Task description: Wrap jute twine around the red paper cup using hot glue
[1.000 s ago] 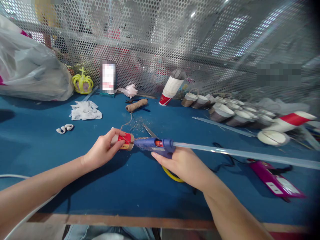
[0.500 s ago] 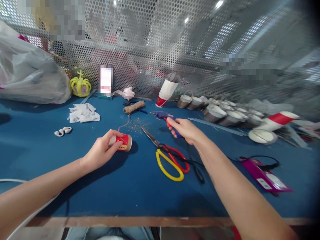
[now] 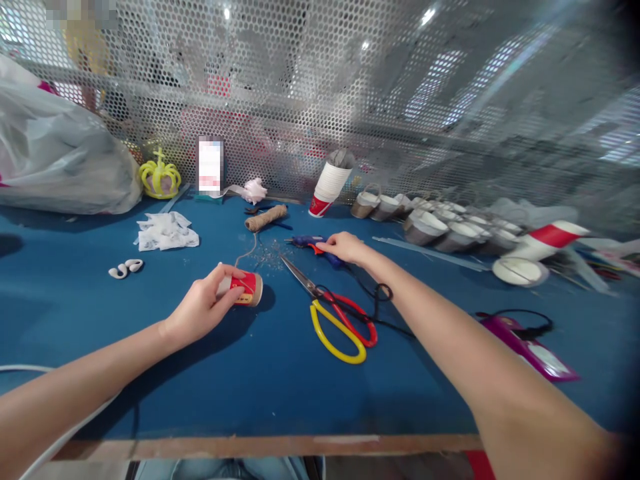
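My left hand [image 3: 207, 293] is wrapped round a red and white paper cup [image 3: 254, 289] lying on its side, its brown end facing right. A strand of twine runs from the cup to a twine roll [image 3: 267, 218]. Farther right, my right hand [image 3: 343, 247] grips the back of a blue glue gun [image 3: 305, 241] with a red trigger, which lies low at the table surface, nozzle pointing left. Between my arms lie large scissors [image 3: 336, 328] with one yellow and one red handle, blades partly apart, a black cord crossing them.
A stack of paper cups [image 3: 330, 183] leans by the mesh partition. Several small bucket-like cups [image 3: 425, 227] stand at the right, near a purple packet [image 3: 533, 350]. At the left are crumpled white cloth [image 3: 167, 231], white earphones [image 3: 126, 268], a yellow crown [image 3: 160, 177] and a plastic bag [image 3: 60, 147].
My right hand has moved left and lowered the glue gun to the table, its grip shifting to the rear. My left hand and the cup have hardly moved.
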A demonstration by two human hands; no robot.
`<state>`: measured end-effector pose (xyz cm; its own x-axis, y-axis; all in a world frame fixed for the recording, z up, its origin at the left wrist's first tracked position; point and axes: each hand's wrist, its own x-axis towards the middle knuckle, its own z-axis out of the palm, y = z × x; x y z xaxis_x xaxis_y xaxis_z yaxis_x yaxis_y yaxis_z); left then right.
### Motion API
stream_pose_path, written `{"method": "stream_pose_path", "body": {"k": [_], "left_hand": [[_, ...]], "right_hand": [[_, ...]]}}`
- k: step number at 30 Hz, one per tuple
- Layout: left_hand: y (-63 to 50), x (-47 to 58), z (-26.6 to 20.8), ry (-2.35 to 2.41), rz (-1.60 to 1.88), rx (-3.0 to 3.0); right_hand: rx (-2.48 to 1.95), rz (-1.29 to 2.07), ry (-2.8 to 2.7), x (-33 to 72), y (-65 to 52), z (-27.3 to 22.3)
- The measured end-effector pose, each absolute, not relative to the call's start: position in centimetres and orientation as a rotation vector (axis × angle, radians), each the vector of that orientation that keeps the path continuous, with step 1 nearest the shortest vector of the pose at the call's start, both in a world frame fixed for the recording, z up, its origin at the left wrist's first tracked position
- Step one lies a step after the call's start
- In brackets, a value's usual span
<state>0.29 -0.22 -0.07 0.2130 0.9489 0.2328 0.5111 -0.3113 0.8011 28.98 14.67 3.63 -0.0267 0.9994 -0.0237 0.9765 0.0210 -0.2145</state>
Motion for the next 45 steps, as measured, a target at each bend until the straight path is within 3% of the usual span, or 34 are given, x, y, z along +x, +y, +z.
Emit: {"method": "stream_pose_path", "body": {"k": [7,11,17,22,31,45], "left_hand": [[-0.2,0.2,0.0,1.362,0.97,1.917],[-0.5,0.3,0.2,1.318,0.991,1.95],[-1.3,0.6,0.4,1.156,0.976,2.129],[-1.3,0.5,0.4,1.153,0.965,2.096],[-0.7,0.7,0.2,1.155,1.037,1.623],[-1.4,0.5,0.5,1.054,1.098,1.74]], "right_hand": [[-1.946,0.115,-2.123,29.6,9.9,10.1],[-1.561,0.612,-2.113,26.4,4.1,10.2],[-1.191,1.165,-2.193,19.5,2.7,5.5],[-1.069,1.646,-1.616,16.8,4.1,3.6],[-1.064,1.505,-1.398,18.4,5.1,3.5],[-1.212,1.359,-1.542,18.2,4.8,3.2]]}}
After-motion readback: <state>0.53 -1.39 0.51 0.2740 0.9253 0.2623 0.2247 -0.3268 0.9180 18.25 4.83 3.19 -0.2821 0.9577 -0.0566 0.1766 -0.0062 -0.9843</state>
